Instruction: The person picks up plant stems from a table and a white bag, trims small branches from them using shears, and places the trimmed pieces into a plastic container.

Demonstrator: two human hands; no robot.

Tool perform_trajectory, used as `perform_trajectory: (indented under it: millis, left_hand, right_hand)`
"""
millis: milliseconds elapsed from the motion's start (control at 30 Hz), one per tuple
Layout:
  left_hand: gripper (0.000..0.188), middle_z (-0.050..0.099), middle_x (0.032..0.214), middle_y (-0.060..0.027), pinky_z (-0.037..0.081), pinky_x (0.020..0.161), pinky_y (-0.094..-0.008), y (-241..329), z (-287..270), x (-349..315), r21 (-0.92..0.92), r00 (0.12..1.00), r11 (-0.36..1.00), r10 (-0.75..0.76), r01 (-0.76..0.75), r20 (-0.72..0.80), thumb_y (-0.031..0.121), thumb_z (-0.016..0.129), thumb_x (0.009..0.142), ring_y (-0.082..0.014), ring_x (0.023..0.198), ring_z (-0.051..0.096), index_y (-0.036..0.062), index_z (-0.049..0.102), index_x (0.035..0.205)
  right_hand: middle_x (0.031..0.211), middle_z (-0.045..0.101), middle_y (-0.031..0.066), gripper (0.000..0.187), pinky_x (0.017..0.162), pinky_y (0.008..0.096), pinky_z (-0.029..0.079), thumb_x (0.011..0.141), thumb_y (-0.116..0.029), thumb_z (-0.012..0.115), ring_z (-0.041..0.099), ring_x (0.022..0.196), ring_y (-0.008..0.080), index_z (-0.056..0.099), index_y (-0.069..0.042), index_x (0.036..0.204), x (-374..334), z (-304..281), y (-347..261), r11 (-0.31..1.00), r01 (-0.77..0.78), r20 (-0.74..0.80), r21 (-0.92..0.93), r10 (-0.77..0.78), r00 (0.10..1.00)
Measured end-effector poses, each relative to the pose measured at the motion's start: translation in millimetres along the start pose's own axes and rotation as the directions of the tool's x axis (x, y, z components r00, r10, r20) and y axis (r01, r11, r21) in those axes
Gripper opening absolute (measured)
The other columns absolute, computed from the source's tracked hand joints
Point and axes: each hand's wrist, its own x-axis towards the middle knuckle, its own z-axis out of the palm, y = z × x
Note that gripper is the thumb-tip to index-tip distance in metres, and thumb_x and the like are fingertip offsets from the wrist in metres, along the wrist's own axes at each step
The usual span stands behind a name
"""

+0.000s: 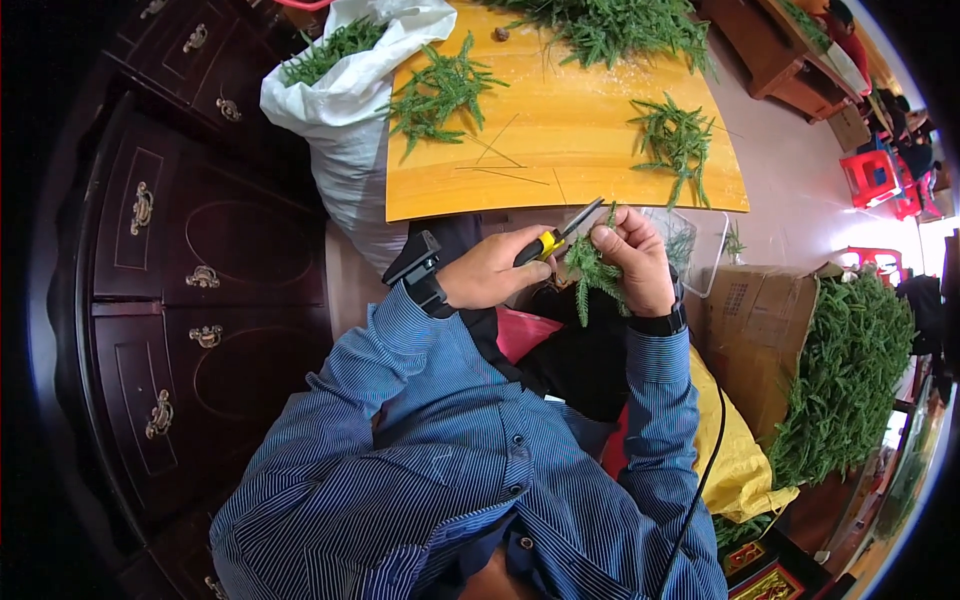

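In front of my body, my left hand is closed round a yellow-and-black-handled tool with a long grey tapering end; whether it is scissors or pliers I cannot tell. The grey end points up and right, close beside the green needle-leaved sprig. My right hand pinches this sprig near its top between thumb and fingers, and its branches hang down. Just beyond both hands is the near edge of the yellow tabletop. Thin dark stems or wires lie on it.
Similar sprigs lie on the table at left and right, with a larger pile at the back. A white sack of greenery stands left, by dark cabinets. At right are a filled cardboard box and a yellow bag.
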Motion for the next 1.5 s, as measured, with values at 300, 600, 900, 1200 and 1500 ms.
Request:
perform_trajectory:
  millis: [300,600,900,1200,1500]
  left_hand:
    - [0.042,0.063,0.112,-0.0213,0.046,0.091,-0.0360,-2,11,-1,0.117,0.992,0.993,0.039,-0.025,-0.121,0.018,0.060,0.094,-0.0306,0.106,0.062,-0.0028,0.048,0.129]
    - [0.041,0.063,0.111,-0.0240,0.047,0.090,-0.0368,1,16,-3,0.169,0.983,0.985,0.066,-0.037,-0.171,0.016,0.058,0.094,-0.0355,0.105,0.063,-0.0027,0.048,0.129]
    - [0.047,0.062,0.114,-0.0222,0.046,0.092,-0.0380,-4,9,-1,0.249,0.971,0.949,0.220,-0.191,-0.092,0.015,0.059,0.093,-0.0348,0.107,0.061,-0.0002,0.044,0.134]
    - [0.052,0.061,0.117,-0.0198,0.045,0.094,-0.0372,-3,-1,3,0.154,0.986,0.974,0.168,-0.167,0.001,0.015,0.058,0.094,-0.0333,0.108,0.060,0.0003,0.040,0.140]
    - [0.054,0.058,0.123,-0.0237,0.044,0.097,-0.0389,-5,-5,1,0.271,0.974,0.938,0.228,-0.215,-0.018,0.016,0.059,0.093,-0.0357,0.115,0.058,-0.0003,0.040,0.140]
  right_hand:
    - [0.093,0.068,0.0033,0.013,0.077,0.0253,0.052,0.091,-0.007,0.064,0.064,0.081,0.0117,0.060,-0.002,0.103,2,1,9,0.984,-0.125,0.004,0.130,0.126,0.992]
    - [0.096,0.070,0.0106,0.022,0.080,0.0321,0.056,0.090,-0.008,0.065,0.069,0.085,0.0187,0.063,0.002,0.110,0,-4,6,0.961,-0.274,0.072,0.038,0.271,0.960]
    - [0.095,0.071,0.0126,0.024,0.081,0.0324,0.057,0.089,-0.008,0.066,0.070,0.085,0.0201,0.064,0.004,0.109,1,-8,8,0.941,-0.317,0.169,0.118,0.295,0.940]
    - [0.094,0.070,0.0074,0.023,0.076,0.0261,0.054,0.091,-0.010,0.066,0.067,0.082,0.0130,0.064,0.003,0.110,-1,-10,9,0.907,-0.384,0.294,0.171,0.325,0.899]
    - [0.088,0.070,0.0061,0.019,0.070,0.0237,0.054,0.090,-0.008,0.065,0.066,0.074,0.0119,0.065,0.001,0.107,0,-11,11,0.903,-0.394,0.245,0.174,0.348,0.905]
